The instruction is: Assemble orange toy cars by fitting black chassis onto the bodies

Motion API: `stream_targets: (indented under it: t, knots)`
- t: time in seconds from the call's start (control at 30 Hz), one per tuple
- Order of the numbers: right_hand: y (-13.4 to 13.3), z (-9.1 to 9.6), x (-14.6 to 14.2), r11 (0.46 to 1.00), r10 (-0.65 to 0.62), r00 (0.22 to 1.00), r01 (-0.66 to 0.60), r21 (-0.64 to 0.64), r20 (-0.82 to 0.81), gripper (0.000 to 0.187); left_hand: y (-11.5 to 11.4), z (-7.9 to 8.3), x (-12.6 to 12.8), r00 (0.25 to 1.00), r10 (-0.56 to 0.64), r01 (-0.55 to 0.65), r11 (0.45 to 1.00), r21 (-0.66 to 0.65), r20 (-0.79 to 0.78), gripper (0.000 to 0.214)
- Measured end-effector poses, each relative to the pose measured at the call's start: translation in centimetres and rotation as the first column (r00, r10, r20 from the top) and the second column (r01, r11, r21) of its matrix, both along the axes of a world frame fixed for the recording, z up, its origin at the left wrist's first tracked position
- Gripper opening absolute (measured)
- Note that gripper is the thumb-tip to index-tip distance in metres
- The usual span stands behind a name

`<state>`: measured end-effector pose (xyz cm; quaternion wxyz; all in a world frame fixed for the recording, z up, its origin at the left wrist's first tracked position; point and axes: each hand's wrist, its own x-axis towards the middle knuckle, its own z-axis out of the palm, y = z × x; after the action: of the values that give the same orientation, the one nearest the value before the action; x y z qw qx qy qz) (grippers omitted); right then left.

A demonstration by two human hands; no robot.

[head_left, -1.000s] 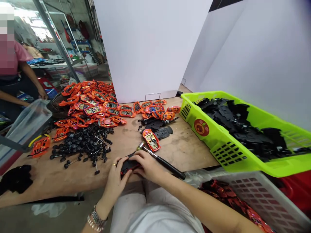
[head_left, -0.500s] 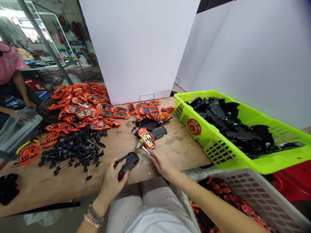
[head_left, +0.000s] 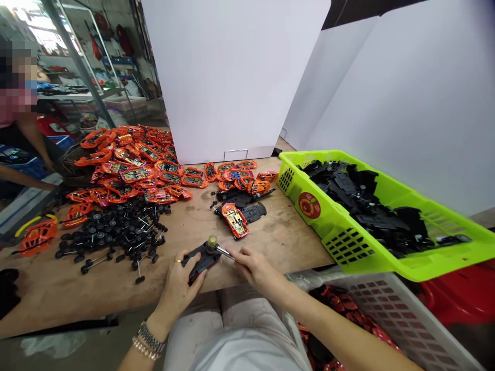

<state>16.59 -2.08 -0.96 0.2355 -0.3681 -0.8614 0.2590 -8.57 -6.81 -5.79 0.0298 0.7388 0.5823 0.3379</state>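
My left hand (head_left: 184, 281) grips a toy car (head_left: 199, 264) at the table's front edge, its black underside facing up and a bit of red showing below. In my right hand (head_left: 251, 265) is a small hammer (head_left: 223, 250) with a metal handle and a yellowish head. The hammer head lies over the far end of the black underside; whether it touches cannot be made out. Just beyond, an orange car body (head_left: 234, 219) rests inside up, partly over a black car base (head_left: 254, 212).
Orange car bodies (head_left: 135, 175) are heaped at the back left, with black wheels on axles (head_left: 112, 232) before them. A green basket (head_left: 344, 242) of black bases stands right, above a white crate (head_left: 406, 309) of red cars. A white panel (head_left: 232, 77) rises behind; another person (head_left: 23, 113) is at left.
My right hand has brought the hammer left, from beside the orange body to over the toy car. My left hand keeps its hold. The person at left has shifted.
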Motion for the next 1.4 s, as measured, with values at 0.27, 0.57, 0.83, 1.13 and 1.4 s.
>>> stream_targets:
  t: [0.27, 0.57, 0.83, 1.13, 1.4]
  knots:
    - [-1.8, -0.2, 0.1, 0.996, -0.063, 0.997, 0.061, -0.061, -0.033, 0.045, -0.1, -0.4, 0.1, 1.0, 0.019, -0.019, 1.0, -0.013, -0.014, 0.033]
    - [-1.2, -1.0, 1.5, 0.985, -0.172, 0.985, 0.172, -0.006, -0.023, 0.044, 0.0, -0.4, 0.2, 0.999, 0.025, -0.024, 1.0, 0.008, -0.035, 0.032]
    - [1.8, -1.0, -2.8, 0.983, -0.181, 0.964, 0.185, -0.002, 0.197, 0.051, 0.4, 0.8, 0.0, 0.981, 0.064, -0.041, 0.991, -0.13, 0.182, 0.034]
    - [3.3, -3.3, -4.7, 0.971, -0.222, 0.945, 0.193, 0.14, 0.24, 0.052, -1.8, 5.9, -1.1, 0.53, 0.43, 0.137, 0.807, -0.574, 0.731, 0.055]
    - [-0.3, 2.8, -4.3, 0.977, 0.044, 0.992, -0.017, 0.212, -0.122, 0.059, -2.3, 6.5, 1.1, 0.665, 0.367, 0.103, 0.818, -0.566, 0.651, 0.061]
